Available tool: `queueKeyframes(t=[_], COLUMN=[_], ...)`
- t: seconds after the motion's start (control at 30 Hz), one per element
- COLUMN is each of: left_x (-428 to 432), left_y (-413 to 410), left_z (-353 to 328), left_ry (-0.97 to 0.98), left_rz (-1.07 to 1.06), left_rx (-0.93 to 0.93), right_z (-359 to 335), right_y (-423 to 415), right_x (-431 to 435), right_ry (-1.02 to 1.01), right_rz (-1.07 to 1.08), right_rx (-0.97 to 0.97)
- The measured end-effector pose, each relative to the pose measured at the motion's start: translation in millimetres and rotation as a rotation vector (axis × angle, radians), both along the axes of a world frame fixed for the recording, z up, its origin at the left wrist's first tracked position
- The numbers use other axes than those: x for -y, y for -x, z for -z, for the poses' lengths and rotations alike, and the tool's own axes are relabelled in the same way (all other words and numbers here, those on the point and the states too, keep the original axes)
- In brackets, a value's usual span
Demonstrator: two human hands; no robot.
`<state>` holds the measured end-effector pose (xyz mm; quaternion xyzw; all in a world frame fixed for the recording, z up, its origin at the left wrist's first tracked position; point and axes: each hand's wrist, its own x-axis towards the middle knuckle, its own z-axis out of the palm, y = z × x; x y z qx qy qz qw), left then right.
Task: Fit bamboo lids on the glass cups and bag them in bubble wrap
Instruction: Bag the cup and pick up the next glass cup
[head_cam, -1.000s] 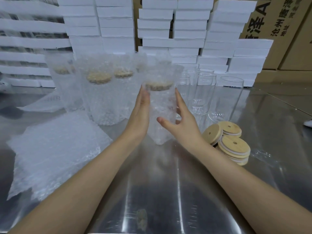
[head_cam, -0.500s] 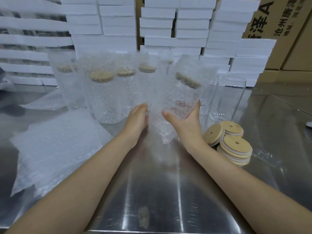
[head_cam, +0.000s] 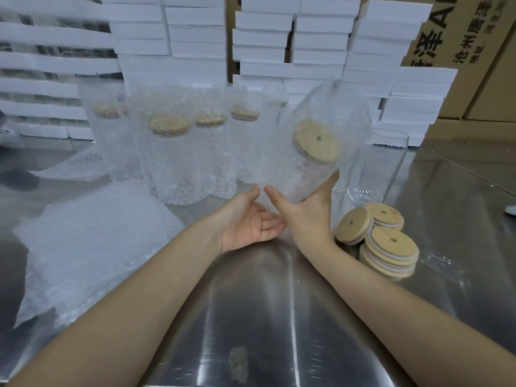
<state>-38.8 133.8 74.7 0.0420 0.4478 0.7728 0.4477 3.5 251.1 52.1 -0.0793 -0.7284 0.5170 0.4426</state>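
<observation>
At lower left, bubble wrap bags point(head_cam: 92, 241) are lying flat on the steel table point(head_cam: 279, 317). Left of centre, wrapped cups point(head_cam: 178, 163) are standing in a row. At centre, the left hand point(head_cam: 248, 222) is lying palm up, fingers relaxed, just under the bagged cup point(head_cam: 315, 152), which is tilting above the table. The right hand point(head_cam: 307, 216) is grasping the bagged cup's base. At right, a bare glass cup point(head_cam: 374, 166) is standing behind stacked bamboo lids point(head_cam: 385, 244).

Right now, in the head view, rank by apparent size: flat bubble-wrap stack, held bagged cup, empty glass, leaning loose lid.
1. flat bubble-wrap stack
2. held bagged cup
3. empty glass
4. leaning loose lid
</observation>
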Motion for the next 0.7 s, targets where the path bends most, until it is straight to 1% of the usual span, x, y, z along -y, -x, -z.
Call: queueKeyframes(t=[0.1, 0.2, 0.33, 0.4, 0.43, 0.53, 0.57, 0.63, 0.7], left_x=[2.0, 0.7, 0.8, 4.0, 4.8, 3.7, 3.2, 3.2, 3.5], left_y=[2.9, 1.8, 5.5, 10.3, 13.4, 22.9, 24.4, 24.6, 22.7], left_z=[-0.6, -2.2, 4.7, 6.8, 6.7, 7.2, 8.7, 15.2, 22.6], left_ry=[0.031, 0.049, 0.017, 0.012, 0.039, 0.195, 0.283, 0.514, 0.715], left_rz=[-0.114, -0.232, -0.335, -0.368, -0.387, -0.503, -0.540, -0.561, -0.502], left_rx=[0.024, 0.034, -0.002, -0.045, -0.087, -0.280, -0.385, -0.694, -1.002], right_z=[-1.2, -0.4, 2.1, 3.5, 3.2, 1.6, 1.4, 2.3, 3.8], right_y=[10.1, 23.7, 47.5, 59.9, 65.7, 82.0, 86.7, 95.2, 100.3], right_x=[0.8, 4.2, 11.4, 13.8, 14.9, 15.6, 14.7, 11.1, 7.5], right_ry=[-0.040, -0.091, -0.248, -0.282, -0.278, -0.262, -0.256, -0.233, -0.218], right_rz=[0.008, -0.055, -0.094, -0.084, -0.082, -0.076, -0.075, -0.083, -0.084], right_rx=[0.000, 0.025, 0.050, 0.064, 0.080, 0.124, 0.133, 0.153, 0.176])
